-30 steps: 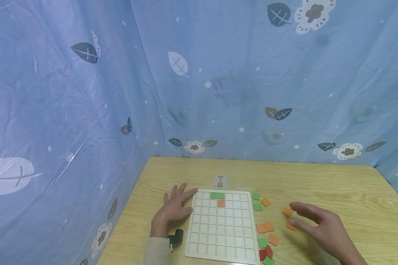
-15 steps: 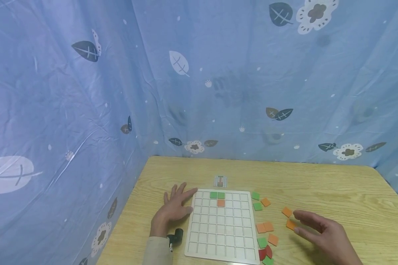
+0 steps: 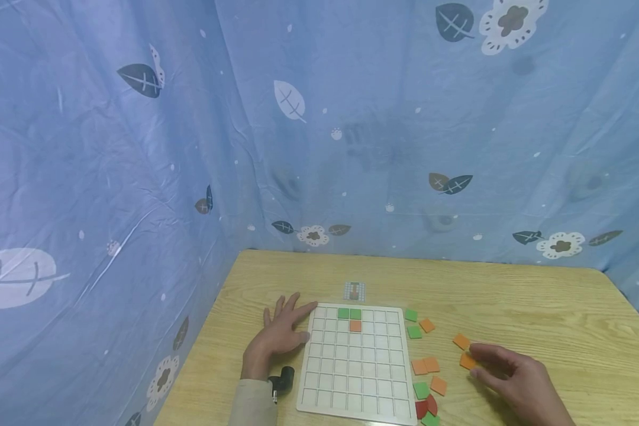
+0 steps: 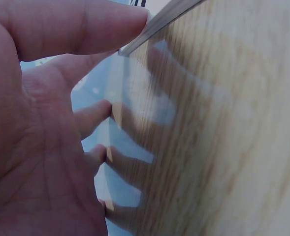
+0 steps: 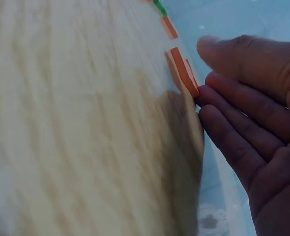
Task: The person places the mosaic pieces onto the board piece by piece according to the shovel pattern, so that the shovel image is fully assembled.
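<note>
A pale gridded board (image 3: 354, 376) lies on the wooden table, with two green tiles (image 3: 349, 313) side by side in its top row and an orange tile (image 3: 355, 326) below the right one. My left hand (image 3: 277, 338) rests with spread fingers at the board's left side; its thumb (image 4: 110, 29) and index finger touch the edge. To the right, my right hand (image 3: 516, 378) reaches down beside a loose orange tile (image 3: 467, 362), thumb and fingers apart. In the right wrist view its fingertips (image 5: 204, 93) are against or very near that orange tile (image 5: 184, 73). Another orange tile (image 3: 461, 341) lies just beyond.
Loose green tiles (image 3: 414, 332) and orange tiles (image 3: 439, 386) are scattered along the board's right edge. Red rounded pieces (image 3: 422, 409) lie near its lower right corner. A small pattern card (image 3: 354, 291) sits behind the board. Blue patterned curtains (image 3: 373, 148) enclose the table.
My right hand has moved slightly down and toward the near orange tile, uncovering more of it. My left hand and the tiles on the board have stayed put.
</note>
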Demonstrator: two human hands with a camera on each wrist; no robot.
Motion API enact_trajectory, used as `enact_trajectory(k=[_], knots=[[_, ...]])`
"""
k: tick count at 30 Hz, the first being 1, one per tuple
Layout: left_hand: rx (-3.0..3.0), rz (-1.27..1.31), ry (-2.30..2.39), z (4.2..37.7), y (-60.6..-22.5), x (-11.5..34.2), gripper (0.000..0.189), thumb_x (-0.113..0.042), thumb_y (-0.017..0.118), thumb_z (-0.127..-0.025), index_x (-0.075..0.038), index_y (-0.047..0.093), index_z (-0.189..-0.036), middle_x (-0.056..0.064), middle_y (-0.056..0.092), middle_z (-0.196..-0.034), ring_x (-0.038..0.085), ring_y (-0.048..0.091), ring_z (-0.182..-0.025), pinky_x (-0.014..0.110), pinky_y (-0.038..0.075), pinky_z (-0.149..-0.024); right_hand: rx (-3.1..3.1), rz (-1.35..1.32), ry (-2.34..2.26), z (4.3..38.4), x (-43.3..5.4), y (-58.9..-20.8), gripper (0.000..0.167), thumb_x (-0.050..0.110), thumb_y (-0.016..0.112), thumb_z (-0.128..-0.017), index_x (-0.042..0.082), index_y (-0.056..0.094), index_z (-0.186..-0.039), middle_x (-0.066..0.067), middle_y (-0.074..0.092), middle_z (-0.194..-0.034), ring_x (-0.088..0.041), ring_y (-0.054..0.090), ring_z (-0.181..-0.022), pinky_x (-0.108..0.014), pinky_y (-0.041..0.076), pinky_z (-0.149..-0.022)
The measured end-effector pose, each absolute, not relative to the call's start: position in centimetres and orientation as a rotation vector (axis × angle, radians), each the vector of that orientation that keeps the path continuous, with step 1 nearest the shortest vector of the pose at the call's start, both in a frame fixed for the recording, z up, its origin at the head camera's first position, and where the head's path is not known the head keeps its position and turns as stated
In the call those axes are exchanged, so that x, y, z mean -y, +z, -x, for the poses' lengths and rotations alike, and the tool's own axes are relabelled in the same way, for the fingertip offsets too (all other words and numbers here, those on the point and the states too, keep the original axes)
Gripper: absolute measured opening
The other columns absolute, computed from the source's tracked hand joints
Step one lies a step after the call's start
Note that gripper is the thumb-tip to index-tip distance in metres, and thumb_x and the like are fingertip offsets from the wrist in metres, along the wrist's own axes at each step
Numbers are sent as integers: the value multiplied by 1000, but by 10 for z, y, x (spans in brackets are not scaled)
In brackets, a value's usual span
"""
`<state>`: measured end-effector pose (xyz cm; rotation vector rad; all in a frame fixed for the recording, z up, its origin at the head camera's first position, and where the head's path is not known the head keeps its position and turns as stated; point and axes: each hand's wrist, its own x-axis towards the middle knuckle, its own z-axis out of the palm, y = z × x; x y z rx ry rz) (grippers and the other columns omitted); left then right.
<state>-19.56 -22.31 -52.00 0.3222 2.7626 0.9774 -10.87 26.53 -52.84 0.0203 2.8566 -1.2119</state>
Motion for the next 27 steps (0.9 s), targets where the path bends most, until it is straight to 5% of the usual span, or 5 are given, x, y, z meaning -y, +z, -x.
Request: enact_trajectory(k=[27], knots=[[-2753,-324,971,195,-518,224,75,-14,71,-90,-25,56,-162,21,21,-182,54,2,-168,82,-9,-127,-2968,-37,-1133,112,-259,-534,36,18,90,-90,13,82,-124,-5,84,-118,7,74,-94,-18,62,-80]])
